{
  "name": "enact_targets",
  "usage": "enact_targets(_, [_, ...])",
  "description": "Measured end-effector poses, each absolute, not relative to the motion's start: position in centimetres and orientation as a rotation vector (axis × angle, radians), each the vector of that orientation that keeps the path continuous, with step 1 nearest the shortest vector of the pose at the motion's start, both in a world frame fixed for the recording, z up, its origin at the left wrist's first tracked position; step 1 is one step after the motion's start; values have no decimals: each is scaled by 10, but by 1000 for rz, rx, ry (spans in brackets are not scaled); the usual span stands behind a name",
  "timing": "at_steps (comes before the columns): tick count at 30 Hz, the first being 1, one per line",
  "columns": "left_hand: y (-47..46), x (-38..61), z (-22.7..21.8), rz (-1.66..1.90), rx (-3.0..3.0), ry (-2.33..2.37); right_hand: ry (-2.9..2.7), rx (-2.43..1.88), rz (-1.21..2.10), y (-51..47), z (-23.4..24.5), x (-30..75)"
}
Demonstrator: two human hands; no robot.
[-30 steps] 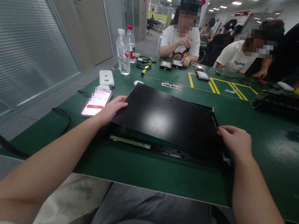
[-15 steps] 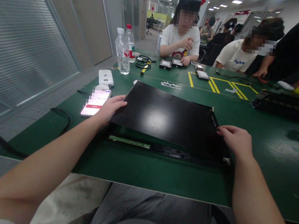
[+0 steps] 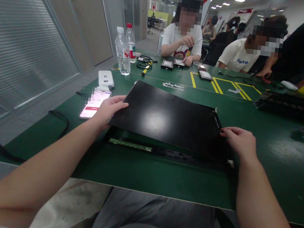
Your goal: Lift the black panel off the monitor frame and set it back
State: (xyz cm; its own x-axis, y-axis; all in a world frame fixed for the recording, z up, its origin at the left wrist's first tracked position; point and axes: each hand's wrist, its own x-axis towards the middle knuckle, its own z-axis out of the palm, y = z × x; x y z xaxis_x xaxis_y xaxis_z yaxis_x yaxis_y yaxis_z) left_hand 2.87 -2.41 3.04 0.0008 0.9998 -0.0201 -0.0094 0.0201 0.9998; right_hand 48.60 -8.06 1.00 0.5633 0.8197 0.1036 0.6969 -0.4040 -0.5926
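Observation:
A large flat black panel (image 3: 168, 120) lies in front of me on the green table mat (image 3: 146, 173), its near edge lifted a little off a thin frame with a green circuit strip (image 3: 130, 145) beneath it. My left hand (image 3: 109, 109) grips the panel's left edge, thumb on top. My right hand (image 3: 238, 141) holds the right edge, fingers curled over it. A phone (image 3: 94, 103) with a lit screen lies just left of my left hand.
A white device (image 3: 105, 78) and two water bottles (image 3: 122, 53) stand at the back left. Cables, small drives and yellow floor-style markings (image 3: 218, 86) sit further back. A long black panel (image 3: 294, 105) lies at the right. Several people sit or lean at the far side.
The panel's near edge has risen very slightly in both hands; the view has shifted a little. Otherwise the hands stay where they were.

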Motion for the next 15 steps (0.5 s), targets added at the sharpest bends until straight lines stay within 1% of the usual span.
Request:
enact_targets(8, [-21, 24, 28, 1185, 1218, 1270, -1197, -2168, 285, -81, 8, 486])
enact_targets(15, [-11, 11, 17, 1127, 1413, 1578, -1203, -2177, 299, -79, 5, 490])
